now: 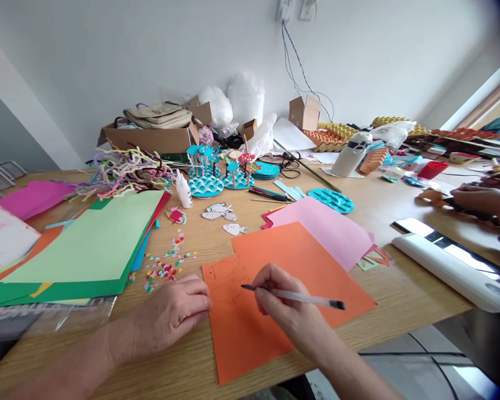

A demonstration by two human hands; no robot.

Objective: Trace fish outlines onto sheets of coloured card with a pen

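Note:
My right hand [281, 303] grips a pen [312, 298] with a clear barrel, its dark tip just above an orange sheet of paper [283, 255]. Faint fish outlines [225, 278] are drawn near the sheet's left corner, beside the tip. At the sheet's left edge rests my left hand [175, 308], its fingers loosely bent and lying on the table and paper edge, with nothing visible in them. Beyond the sheet lie several white paper fish cutouts [219, 211] and a red one [176, 215]. Small colourful confetti dots [162, 270] are scattered near my left hand.
Coloured paper [91, 244] is stacked at left, below pipe cleaners [129, 172]. A glue bottle [184, 190] stands near blue fish decorations [206, 172]. Pink paper [320, 228] lies under the orange sheet. At right are a white laminator-like device [450, 269] and another person's hand [485, 200].

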